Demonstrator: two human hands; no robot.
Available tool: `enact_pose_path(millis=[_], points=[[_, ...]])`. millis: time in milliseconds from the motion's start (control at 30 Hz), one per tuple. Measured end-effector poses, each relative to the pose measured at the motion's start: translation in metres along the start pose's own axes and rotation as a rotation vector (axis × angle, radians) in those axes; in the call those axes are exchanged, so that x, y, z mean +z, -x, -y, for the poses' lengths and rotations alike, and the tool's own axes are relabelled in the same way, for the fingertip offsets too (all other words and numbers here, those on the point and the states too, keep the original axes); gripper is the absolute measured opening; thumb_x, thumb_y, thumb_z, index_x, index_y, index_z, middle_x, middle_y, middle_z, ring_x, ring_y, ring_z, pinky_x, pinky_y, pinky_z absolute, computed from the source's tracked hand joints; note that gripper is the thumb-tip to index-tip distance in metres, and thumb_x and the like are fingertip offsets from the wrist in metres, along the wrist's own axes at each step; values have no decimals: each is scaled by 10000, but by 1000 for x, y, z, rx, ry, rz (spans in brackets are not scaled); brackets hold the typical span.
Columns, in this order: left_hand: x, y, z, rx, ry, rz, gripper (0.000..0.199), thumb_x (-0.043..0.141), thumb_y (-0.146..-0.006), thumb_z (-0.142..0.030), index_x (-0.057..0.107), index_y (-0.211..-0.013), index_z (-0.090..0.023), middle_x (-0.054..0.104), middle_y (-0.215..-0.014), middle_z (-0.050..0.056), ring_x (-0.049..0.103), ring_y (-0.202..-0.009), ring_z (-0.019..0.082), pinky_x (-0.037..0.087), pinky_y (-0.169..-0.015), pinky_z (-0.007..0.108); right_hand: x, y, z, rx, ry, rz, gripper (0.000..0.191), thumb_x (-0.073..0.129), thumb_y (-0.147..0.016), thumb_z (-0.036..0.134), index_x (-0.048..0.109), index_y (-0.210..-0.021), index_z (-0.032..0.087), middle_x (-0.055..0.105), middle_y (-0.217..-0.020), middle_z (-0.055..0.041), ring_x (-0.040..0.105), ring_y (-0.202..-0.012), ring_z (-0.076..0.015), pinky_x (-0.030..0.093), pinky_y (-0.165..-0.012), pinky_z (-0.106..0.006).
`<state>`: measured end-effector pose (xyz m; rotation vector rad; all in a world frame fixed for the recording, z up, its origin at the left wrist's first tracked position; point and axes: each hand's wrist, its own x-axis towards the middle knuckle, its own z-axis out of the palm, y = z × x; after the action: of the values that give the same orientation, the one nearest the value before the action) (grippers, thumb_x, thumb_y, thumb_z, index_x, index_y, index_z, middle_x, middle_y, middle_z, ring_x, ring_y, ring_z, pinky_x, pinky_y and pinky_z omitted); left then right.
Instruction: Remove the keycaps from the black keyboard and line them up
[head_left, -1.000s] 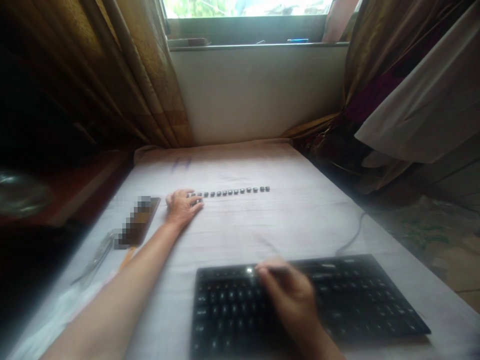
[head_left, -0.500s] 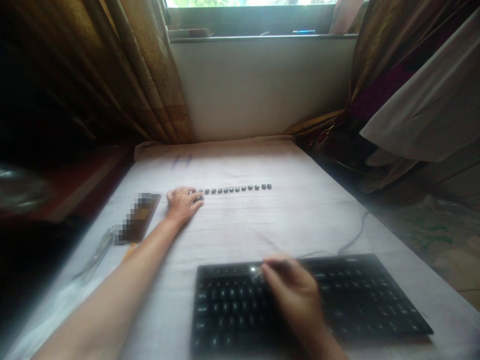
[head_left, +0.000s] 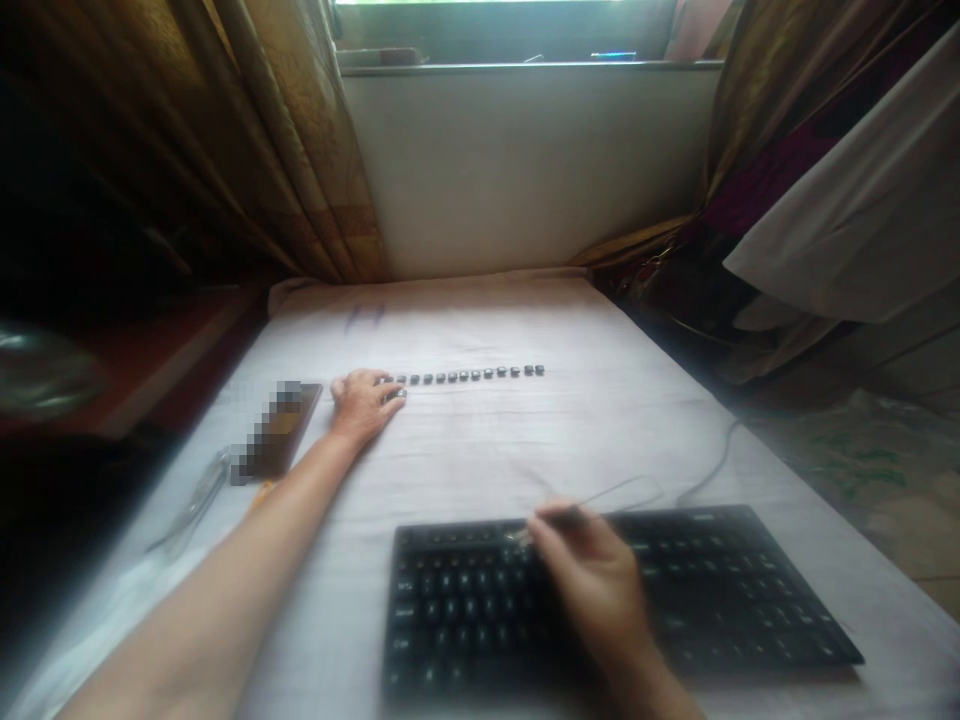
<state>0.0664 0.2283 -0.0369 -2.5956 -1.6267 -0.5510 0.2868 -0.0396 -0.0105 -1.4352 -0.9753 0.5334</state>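
Note:
My left hand (head_left: 365,405) rests on the cloth at the left end of a row of small black keycaps (head_left: 477,375). Its fingers are on a dark keycap (head_left: 401,394) just below the row. My right hand (head_left: 589,560) is closed in a pinch above the top edge of a black keyboard (head_left: 450,610). A small shiny metallic object (head_left: 517,538) shows at its fingertips, too blurred to name. The hand hides the middle part of the keyboard.
A phone-like dark object (head_left: 296,430), partly pixelated, lies left of my left forearm. Beside it is a clear plastic item (head_left: 199,500). A thin cable (head_left: 712,465) runs behind the keyboard. Curtains (head_left: 300,150) hang at both sides.
My right hand has shifted very slightly to the right, and a thin loop of wire shows more clearly behind it. My left hand has hardly moved.

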Motion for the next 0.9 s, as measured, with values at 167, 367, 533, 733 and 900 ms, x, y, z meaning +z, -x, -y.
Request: enact_pose_path(millis=[167, 367, 533, 733, 900], points=[[-1, 0, -1, -4, 11, -11, 176, 684, -812, -381, 764, -964, -343, 677, -1196, 60, 490, -1173, 311, 257, -978, 500, -1, -4, 4, 29, -16, -16, 69, 721, -743, 264, 709, -757, 198, 719, -642, -6, 677, -546, -168, 577, -531, -252], [-11, 10, -12, -7, 42, -68, 187, 679, -822, -342, 751, -993, -318, 685, -1194, 63, 518, -1162, 302, 271, -989, 483, -3, -8, 4, 95, -57, 4, 129, 674, -799, 320, 693, -797, 192, 705, -621, -4, 684, -530, -173, 585, -518, -255], [-26, 44, -34, 2, 95, -153, 194, 596, -894, -349, 732, -1019, -291, 699, -1180, 54, 539, -1180, 273, 274, -1031, 457, -7, -12, 3, 149, -68, -17, 167, 690, -783, 352, 696, -808, 187, 718, -639, -17, 693, -546, -181, 591, -542, -275], [-38, 104, -56, 86, 313, -129, 243, 519, -922, -385, 733, -947, -273, 760, -966, 30, 649, -972, 236, 383, -934, 411, -17, -16, 0, 149, -19, 44, 157, 714, -748, 333, 701, -806, 187, 737, -667, -22, 703, -598, -190, 591, -580, -296], [-40, 150, -63, 13, 437, -52, 286, 484, -933, -428, 721, -895, -273, 766, -895, 14, 675, -870, 224, 446, -822, 382, -22, -15, 1, 26, 114, 300, 110, 660, -805, 274, 720, -843, 189, 754, -736, -32, 709, -646, -190, 583, -617, -301]])
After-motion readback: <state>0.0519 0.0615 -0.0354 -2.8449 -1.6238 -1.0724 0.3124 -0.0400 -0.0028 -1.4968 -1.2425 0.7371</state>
